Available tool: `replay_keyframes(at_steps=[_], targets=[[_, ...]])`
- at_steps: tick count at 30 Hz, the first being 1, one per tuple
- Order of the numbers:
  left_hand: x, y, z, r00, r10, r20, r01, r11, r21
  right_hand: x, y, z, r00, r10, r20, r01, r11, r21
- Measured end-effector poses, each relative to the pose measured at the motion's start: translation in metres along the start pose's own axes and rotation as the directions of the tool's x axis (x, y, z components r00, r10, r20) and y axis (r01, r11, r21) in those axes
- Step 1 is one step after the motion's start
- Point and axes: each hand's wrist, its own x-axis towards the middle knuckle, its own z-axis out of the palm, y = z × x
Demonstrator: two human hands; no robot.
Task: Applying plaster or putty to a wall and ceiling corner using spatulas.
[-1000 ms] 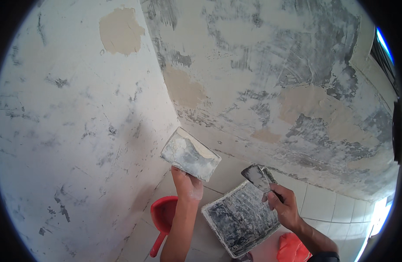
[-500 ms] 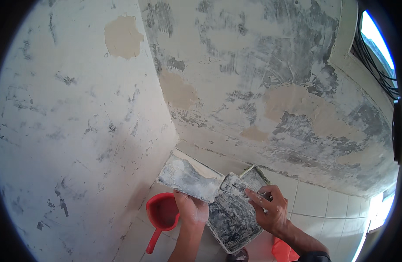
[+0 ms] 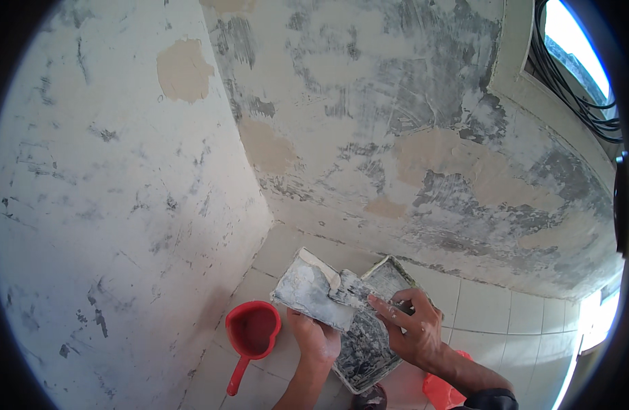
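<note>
My left hand (image 3: pixel 316 339) grips a wide flat plastering blade (image 3: pixel 302 292) smeared with grey-white filler, held tilted in front of me. My right hand (image 3: pixel 415 329) holds a smaller putty knife (image 3: pixel 352 290), and its blade lies against the face of the wide blade. Just beneath both hands is a rectangular tray (image 3: pixel 366 352) coated in grey filler. I cannot tell what supports the tray. Both tools hover low in front of the wall corner (image 3: pixel 260 198).
A red plastic scoop with a handle (image 3: pixel 252 333) lies on the pale tiled floor (image 3: pixel 492 314) by the left wall. An orange-red object (image 3: pixel 441 391) sits by my right forearm. The walls show grey and tan patches. A window and black cables (image 3: pixel 567 75) are at upper right.
My hands have come together: the small knife, held apart over the tray a second ago, now rests on the wide blade. The tray has moved in under both hands.
</note>
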Motion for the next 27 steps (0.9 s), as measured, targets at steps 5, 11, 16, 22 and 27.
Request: replay_keyframes(at_steps=[5, 11, 16, 22, 27], targets=[[-0.020, -0.010, -0.006, 0.999, -0.016, 0.038, 0.012, 0.996, 0.093, 0.019, -0.006, -0.005, 1.000, 0.022, 0.006, -0.023, 0.996, 0.085], [-0.023, 0.007, -0.030, 0.927, -0.357, 0.115, 0.369, 0.923, -0.106, 0.055, -0.006, -0.028, 0.998, -0.007, -0.069, 0.039, 0.880, 0.474], [-0.019, 0.021, -0.049, 0.900, -0.343, 0.269, 0.350, 0.937, 0.022, 0.033, 0.032, -0.029, 0.846, -0.029, 0.532, -0.508, 0.257, 0.822], [-0.022, 0.028, -0.055, 0.846, -0.404, 0.348, 0.464, 0.879, -0.106, 0.037, 0.064, -0.003, 0.563, -0.160, 0.811, -0.778, 0.228, 0.585], [0.004, 0.050, -0.055, 0.913, -0.257, 0.316, 0.306, 0.945, -0.116, 0.007, 0.103, 0.005, 0.601, 0.152, 0.784, -0.782, 0.314, 0.538]])
